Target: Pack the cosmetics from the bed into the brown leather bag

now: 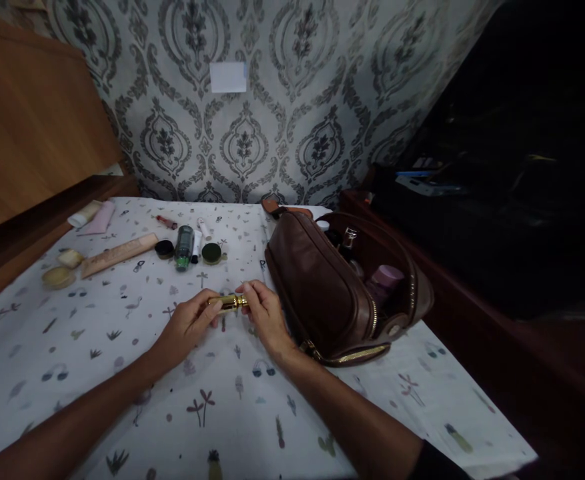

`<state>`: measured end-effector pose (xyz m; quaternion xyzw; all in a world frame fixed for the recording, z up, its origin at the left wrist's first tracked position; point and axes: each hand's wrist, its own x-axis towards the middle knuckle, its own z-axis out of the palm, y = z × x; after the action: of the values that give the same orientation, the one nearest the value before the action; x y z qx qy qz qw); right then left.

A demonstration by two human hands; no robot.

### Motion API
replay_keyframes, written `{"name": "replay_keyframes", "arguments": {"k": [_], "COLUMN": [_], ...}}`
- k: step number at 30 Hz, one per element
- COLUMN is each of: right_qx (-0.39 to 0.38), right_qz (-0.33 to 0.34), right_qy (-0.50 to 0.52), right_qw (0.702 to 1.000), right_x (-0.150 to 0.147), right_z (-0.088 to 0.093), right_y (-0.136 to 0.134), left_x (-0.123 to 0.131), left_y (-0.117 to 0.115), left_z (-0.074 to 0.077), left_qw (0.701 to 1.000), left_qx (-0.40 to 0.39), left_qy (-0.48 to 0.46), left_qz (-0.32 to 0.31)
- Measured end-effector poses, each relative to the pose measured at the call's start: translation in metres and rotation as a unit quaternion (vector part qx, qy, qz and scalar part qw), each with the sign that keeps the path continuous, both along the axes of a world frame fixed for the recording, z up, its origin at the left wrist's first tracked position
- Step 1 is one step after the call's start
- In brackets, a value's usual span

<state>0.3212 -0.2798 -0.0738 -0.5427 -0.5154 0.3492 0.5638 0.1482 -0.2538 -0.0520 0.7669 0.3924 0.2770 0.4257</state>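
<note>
Above the tablecloth, a shiny gold lipstick tube (231, 303) lies level between my two hands. My left hand (192, 323) pinches its left end with thumb and fingers. On the other end, the fingertips of my right hand (266, 317) are closed. Just right of that hand stands a brown leather toiletry bag (317, 280), unzipped, with a purple-capped bottle (385, 280) and other small items inside. Beyond my hands are a green bottle (184, 248), a round dark green-lidded jar (211, 253) and a small white tube (197, 245).
At the left lie a long beige box (119, 255), a black-lidded jar (164, 249), a pink tube (99, 219) and a round yellowish container (58, 277). A wooden cabinet (37, 120) borders the table's left side. Patterned wallpaper (242, 143) is behind; dark fabric hangs at the right.
</note>
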Motion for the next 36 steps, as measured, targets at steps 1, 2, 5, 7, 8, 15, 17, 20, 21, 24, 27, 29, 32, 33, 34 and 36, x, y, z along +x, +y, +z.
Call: {"name": "replay_keyframes", "arguments": {"k": [1,2,5,7,8,15,17,20,21,24,27,29,32,33,34,36], "right_qx": [0.001,0.002,0.002,-0.005,-0.010,0.001,0.038,0.108,0.135,0.216,0.250,0.256,0.272,0.277,0.280,0.274], "right_qz": [0.002,0.005,0.014,0.017,0.019,0.010,-0.006,-0.010,-0.005,0.012,0.002,-0.017,-0.063,-0.084,-0.109,-0.168], "right_qy": [-0.004,-0.007,-0.006,0.007,0.016,0.071,0.046,-0.063,-0.106,-0.204,-0.239,-0.250,-0.279,-0.287,-0.290,-0.284], "right_qw": [1.000,1.000,1.000,1.000,1.000,0.997,0.998,0.992,0.985,0.955,0.938,0.933,0.919,0.913,0.909,0.903], "right_x": [0.000,0.000,0.001,0.000,0.000,-0.002,0.000,0.006,0.009,0.022,0.039,0.050,0.067,0.073,0.078,0.090], "right_z": [0.001,0.002,0.004,0.005,0.005,0.017,0.029,0.050,0.056,0.074,0.092,0.102,0.114,0.117,0.119,0.122], "right_y": [0.000,0.000,-0.001,-0.001,-0.001,-0.006,-0.013,-0.027,-0.032,-0.045,-0.059,-0.070,-0.090,-0.096,-0.102,-0.112], "left_x": [0.000,-0.001,-0.001,-0.002,-0.002,-0.004,-0.003,0.003,0.007,0.021,0.042,0.057,0.082,0.091,0.099,0.114], "left_y": [0.000,0.001,0.002,0.003,0.003,0.001,0.003,0.006,0.007,0.009,0.009,0.007,0.003,0.001,-0.001,-0.005], "left_z": [0.000,0.000,-0.001,-0.001,-0.001,-0.009,-0.011,-0.007,-0.003,0.014,0.032,0.044,0.059,0.064,0.068,0.075], "left_qw": [1.000,1.000,1.000,1.000,1.000,0.996,0.992,0.986,0.982,0.966,0.948,0.937,0.915,0.907,0.899,0.886], "left_qx": [0.001,0.002,0.004,0.003,0.008,0.090,0.122,0.169,0.187,0.251,0.299,0.326,0.367,0.379,0.390,0.410], "left_qy": [-0.004,-0.007,-0.017,-0.022,-0.022,-0.013,-0.013,-0.003,-0.002,-0.007,-0.008,-0.018,-0.036,-0.039,-0.038,-0.027], "left_qz": [-0.004,-0.009,-0.014,-0.013,-0.011,0.020,0.020,-0.005,-0.018,-0.067,-0.107,-0.125,-0.162,-0.179,-0.194,-0.212]}}
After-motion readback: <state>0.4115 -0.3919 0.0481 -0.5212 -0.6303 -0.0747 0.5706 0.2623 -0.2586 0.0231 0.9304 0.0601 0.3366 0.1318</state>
